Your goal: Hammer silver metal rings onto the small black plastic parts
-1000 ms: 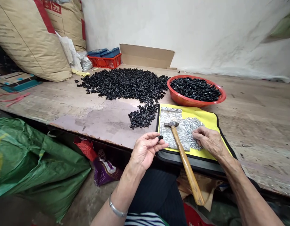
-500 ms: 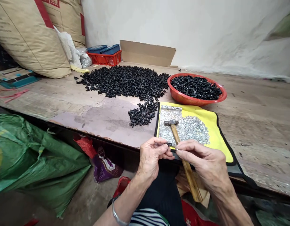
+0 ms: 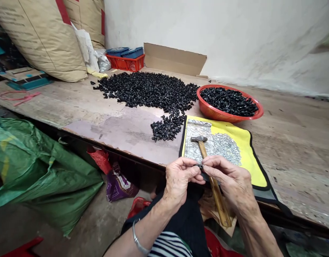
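On the wooden counter (image 3: 73,103) lies a wide heap of black pieces (image 3: 148,89). The left hand (image 3: 179,180) and the right hand (image 3: 228,182) stay close together and pinch one small black piece (image 3: 200,166) between the fingers. Under them, a hammer (image 3: 199,139) lies on a yellow mat (image 3: 252,162) beside silver bits (image 3: 225,149). At right, a red bowl (image 3: 207,109) holds more black pieces.

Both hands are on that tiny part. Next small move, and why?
Probably set the small black piece down on the crinkled silver metal plate: the left hand and right hand pinch it just by the plate's near edge, and the wooden-handled steel hammer lies within reach there.
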